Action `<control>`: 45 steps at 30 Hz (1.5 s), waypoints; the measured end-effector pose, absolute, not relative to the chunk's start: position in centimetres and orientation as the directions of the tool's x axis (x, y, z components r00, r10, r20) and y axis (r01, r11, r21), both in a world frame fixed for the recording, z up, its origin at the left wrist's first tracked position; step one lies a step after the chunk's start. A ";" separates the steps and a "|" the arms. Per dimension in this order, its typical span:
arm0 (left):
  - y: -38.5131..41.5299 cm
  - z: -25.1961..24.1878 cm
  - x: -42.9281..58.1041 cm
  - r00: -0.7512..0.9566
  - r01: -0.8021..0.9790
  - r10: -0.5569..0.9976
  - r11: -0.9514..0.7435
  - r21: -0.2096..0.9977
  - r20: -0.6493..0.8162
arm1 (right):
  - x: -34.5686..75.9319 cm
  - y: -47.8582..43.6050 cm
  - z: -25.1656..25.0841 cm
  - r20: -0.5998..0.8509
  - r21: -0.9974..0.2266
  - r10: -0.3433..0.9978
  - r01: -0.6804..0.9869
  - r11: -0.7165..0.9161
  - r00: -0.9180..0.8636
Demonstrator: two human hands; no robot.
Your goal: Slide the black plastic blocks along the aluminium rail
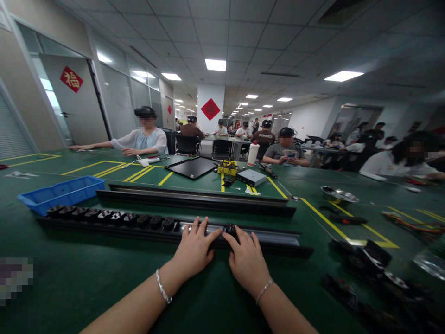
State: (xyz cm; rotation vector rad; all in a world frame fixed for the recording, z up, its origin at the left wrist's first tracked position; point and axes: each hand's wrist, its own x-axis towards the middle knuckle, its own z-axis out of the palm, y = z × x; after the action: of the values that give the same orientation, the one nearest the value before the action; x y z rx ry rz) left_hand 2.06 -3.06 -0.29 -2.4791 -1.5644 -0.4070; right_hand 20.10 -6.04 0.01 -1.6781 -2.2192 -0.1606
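A long black channel [135, 230] lies across the table in front of me. Several black socket modules [142, 220] sit in a row along its left part, a few showing pale undersides. My left hand [195, 247] rests on the channel's middle with fingers spread, holding nothing visible. Beside it, my right hand [247, 256] has thumb and index finger at one small black socket module [230, 228] in the channel's right part. The grip is partly hidden by the fingers. A second black channel [198, 200] lies behind, roughly parallel.
At the left stands a blue bin [66, 191]. Farther back are a black panel [192, 167], a yellow box with cables [227, 168], a grey box [251, 177] and a white bottle [253, 154]. Loose black parts [371, 273] and a metal bowl [339, 195] lie rightward. Other people sit around.
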 end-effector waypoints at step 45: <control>-3.3 0.5 2.1 0.388 0.914 0.882 -0.406 0.014 0.267 | 19.9 -6.3 0.3 0.330 -0.117 0.936 0.978 0.170 -0.123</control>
State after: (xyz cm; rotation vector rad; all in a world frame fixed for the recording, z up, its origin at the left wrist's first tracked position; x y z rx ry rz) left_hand 2.14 -3.30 0.46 -2.5020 -1.6290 -0.3510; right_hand 19.87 -6.25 0.26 -1.8254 -2.1263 -0.1818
